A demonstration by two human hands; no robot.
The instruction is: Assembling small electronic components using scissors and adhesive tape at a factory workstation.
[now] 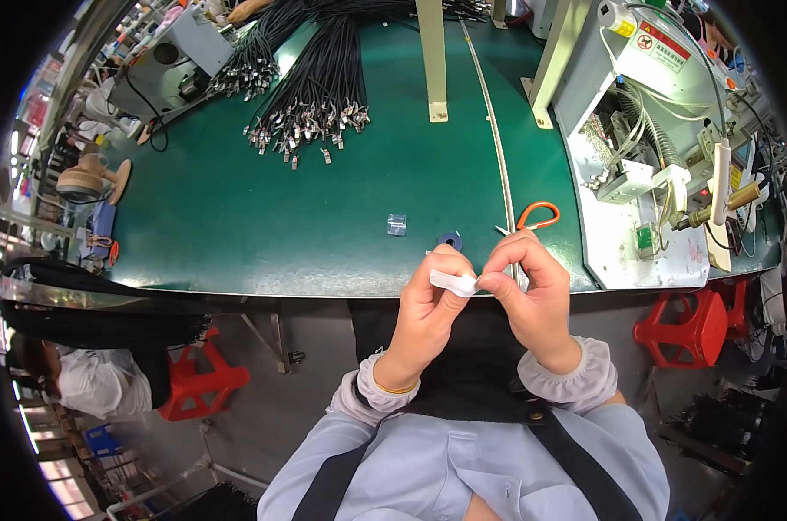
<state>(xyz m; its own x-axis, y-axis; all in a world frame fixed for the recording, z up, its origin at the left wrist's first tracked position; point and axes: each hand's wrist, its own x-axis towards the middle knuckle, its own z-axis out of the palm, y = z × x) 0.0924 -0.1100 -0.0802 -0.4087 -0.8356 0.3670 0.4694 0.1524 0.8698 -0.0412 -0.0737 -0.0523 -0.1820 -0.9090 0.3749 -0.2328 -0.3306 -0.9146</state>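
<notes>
Close together at the table's near edge, my two hands are both closed in a pinch. A small, soft-looking white strip (451, 281) lies across the thumb and fingers of my left hand (426, 314), which grips it. Thumb and forefinger of my right hand (532, 295) pinch at the strip's right end. What the strip is made for cannot be told. Just beyond my fingers sit a dark blue roll (451, 240) and scissors with an orange handle (539, 214), partly hidden by my right hand. A small clear plastic piece (397, 225) lies farther left.
Bundles of black cables (324, 87) with metal ends lie on the green table (237, 226) at the far side. A long thin metal rail (495, 130) runs away from me. Right stands a machine (628, 182) with wires; two cream posts (434, 69) rise nearby. Red stools (684, 328) flank me.
</notes>
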